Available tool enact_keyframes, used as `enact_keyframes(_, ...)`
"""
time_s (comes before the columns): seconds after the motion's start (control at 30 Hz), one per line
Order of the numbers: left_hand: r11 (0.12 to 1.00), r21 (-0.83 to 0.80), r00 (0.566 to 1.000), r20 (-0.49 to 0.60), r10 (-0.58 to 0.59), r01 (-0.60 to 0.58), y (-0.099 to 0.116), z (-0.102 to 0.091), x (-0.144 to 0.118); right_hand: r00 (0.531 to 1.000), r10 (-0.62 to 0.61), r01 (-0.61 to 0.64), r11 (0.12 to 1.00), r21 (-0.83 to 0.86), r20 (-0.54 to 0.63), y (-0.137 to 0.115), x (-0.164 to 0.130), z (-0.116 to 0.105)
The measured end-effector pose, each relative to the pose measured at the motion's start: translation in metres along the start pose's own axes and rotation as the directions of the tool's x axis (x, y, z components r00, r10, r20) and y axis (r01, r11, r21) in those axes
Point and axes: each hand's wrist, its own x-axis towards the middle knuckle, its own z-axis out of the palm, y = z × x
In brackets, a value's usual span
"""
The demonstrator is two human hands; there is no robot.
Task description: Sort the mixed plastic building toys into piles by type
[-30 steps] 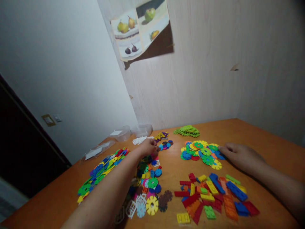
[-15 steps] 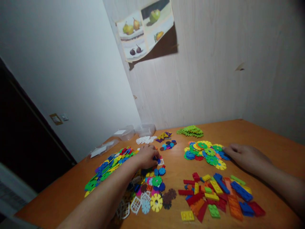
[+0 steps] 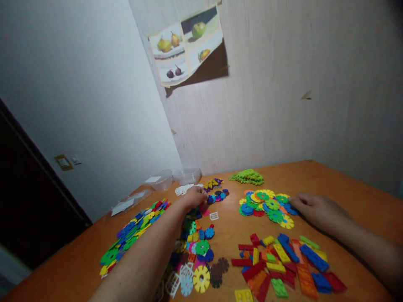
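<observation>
My left hand (image 3: 195, 197) reaches over the mixed pile, its fingers bent together at the edge of a small group of little dark and bright discs (image 3: 220, 195). A dark blue disc lies right by its fingertips; what they grip, if anything, is hidden. Beneath the forearm is the mixed pile (image 3: 202, 247) of notched discs, blocks and white lattice pieces. A loose white window piece (image 3: 214, 216) lies to its right. My right hand (image 3: 310, 206) rests closed on the table, thumb side up, touching the right edge of the notched flower discs (image 3: 273, 204). Its fingertips are mostly hidden.
Building blocks (image 3: 278, 262) lie scattered at the front right. Green pieces (image 3: 247, 177), purple and yellow pieces (image 3: 213, 183) and white pieces (image 3: 186, 189) are heaped at the back. Clear plastic containers (image 3: 188, 176) stand near the wall. A long multicoloured pile (image 3: 132, 235) spreads on the left.
My left hand has moved forward from beside the white window piece to the little discs, leaving that piece uncovered. My right hand stays by the flower discs. The view has shifted slightly.
</observation>
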Motion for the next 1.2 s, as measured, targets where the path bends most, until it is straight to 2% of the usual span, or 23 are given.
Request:
enact_keyframes(0.1, 0.999, -0.035, 1.000, -0.017, -0.025, 0.024, 0.006, 0.011, 0.011, 1.000, -0.012, 0.012, 1.000, 0.022, -0.012, 0.001, 0.000, 0.001)
enact_keyframes(0.2, 0.999, -0.017, 0.999, -0.031, -0.041, 0.040, 0.007, 0.013, 0.013, 1.000, 0.002, -0.001, 1.000, 0.015, -0.030, 0.001, 0.000, 0.001)
enact_keyframes(0.3, 0.998, 0.057, 1.000, -0.002, -0.017, 0.017, 0.004, 0.005, 0.005, 0.999, -0.002, 0.003, 1.000, 0.014, -0.049, 0.002, 0.001, 0.001)
enact_keyframes(0.43, 0.984, 0.170, 0.995, 0.091, 0.045, -0.060, 0.004, -0.013, -0.018, 1.000, -0.002, 0.002, 1.000, 0.004, -0.019, 0.003, 0.002, 0.002)
enact_keyframes(0.57, 0.886, 0.427, 0.978, 0.175, 0.115, -0.180, 0.012, -0.020, -0.037, 1.000, 0.001, 0.000, 1.000, 0.017, -0.028, 0.004, 0.002, 0.003)
enact_keyframes(0.67, 0.812, 0.550, 0.976, 0.188, 0.108, -0.196, 0.019, -0.017, -0.040, 1.000, -0.003, 0.004, 0.999, 0.034, -0.026, 0.004, 0.002, 0.003)
enact_keyframes(0.93, 0.801, 0.578, 0.974, 0.223, 0.030, -0.157, 0.026, -0.014, -0.039, 0.999, -0.029, 0.029, 0.999, 0.017, -0.045, 0.011, 0.006, 0.007)
enact_keyframes(1.2, 0.853, 0.504, 0.969, 0.245, 0.010, -0.136, 0.025, -0.013, -0.038, 0.999, -0.011, 0.011, 1.000, 0.005, -0.040, 0.004, 0.003, 0.004)
